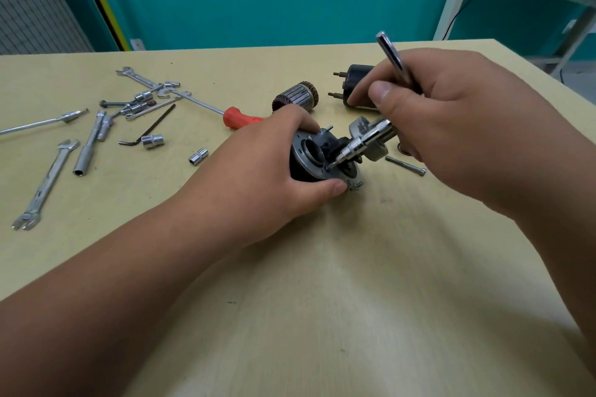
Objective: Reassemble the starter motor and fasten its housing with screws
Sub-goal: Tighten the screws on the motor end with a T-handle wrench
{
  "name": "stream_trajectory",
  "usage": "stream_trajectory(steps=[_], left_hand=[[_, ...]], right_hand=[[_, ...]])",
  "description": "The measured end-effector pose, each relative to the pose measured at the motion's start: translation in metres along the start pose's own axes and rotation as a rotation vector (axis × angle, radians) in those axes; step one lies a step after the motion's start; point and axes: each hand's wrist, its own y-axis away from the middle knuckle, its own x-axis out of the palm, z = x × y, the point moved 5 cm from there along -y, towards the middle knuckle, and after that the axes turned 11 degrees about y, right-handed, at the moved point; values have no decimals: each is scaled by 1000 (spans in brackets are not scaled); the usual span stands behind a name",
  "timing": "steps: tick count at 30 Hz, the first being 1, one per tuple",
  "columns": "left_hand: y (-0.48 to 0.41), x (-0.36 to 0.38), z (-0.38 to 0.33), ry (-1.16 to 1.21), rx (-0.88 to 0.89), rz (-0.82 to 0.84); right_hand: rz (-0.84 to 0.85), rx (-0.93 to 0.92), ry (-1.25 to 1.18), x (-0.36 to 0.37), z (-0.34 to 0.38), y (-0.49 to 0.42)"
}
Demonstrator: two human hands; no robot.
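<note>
Left grip: closed round the black motor housing, thumb on the lower flange rim. I find the housing near mid-surface, open end face tilted toward the right grip. I cannot tell whether it rests on the surface.

Right grip: fingers curled round a chrome ratchet wrench, handle pointing up and away. Its bit tip touches the end face beside the central bore.

Behind lie the armature and solenoid. A long bolt lies just right of the housing. A red-handled screwdriver, sockets and spanners lie to the left.
</note>
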Motion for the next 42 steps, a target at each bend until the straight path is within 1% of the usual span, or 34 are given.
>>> stream_trajectory(steps=[3,5,8,9,11,14,16,21,26,31,32,36,39,42], left_hand=[[-1,0,1,6,-2,-3],[0,-1,1,22,-10,-18],[0,-1,1,21,-14,-31],[0,-1,1,16,-10,-28],[0,0,0,9,-1,-16],[0,0,-1,7,-1,-6],[0,-1,-1,24,-4,-9],[-1,-1,0,44,-34,14],[-1,0,0,41,-37,32],[-3,-4,7,143,-101,33],[-4,-5,9,157,-114,25],[-6,-5,15,180,-140,8],[-5,-5,11,140,-113,26],[-4,-3,7,96,-72,23]], right_hand=[[-17,-18,17,1,1,0],[14,19,-67,3,-4,-1],[115,107,-247,7,-14,-2],[137,116,-277,8,-16,-2],[138,92,-263,7,-16,-2],[47,-2,-119,3,-6,0],[-20,-31,-71,2,-2,1],[-163,-104,-77,5,4,2],[-211,-147,-88,8,2,1],[-247,-391,-82,4,20,13],[-243,-388,-88,5,20,13],[-158,-232,-144,11,12,4],[-101,-97,-250,11,1,-1],[-57,6,-224,13,-9,-6]])
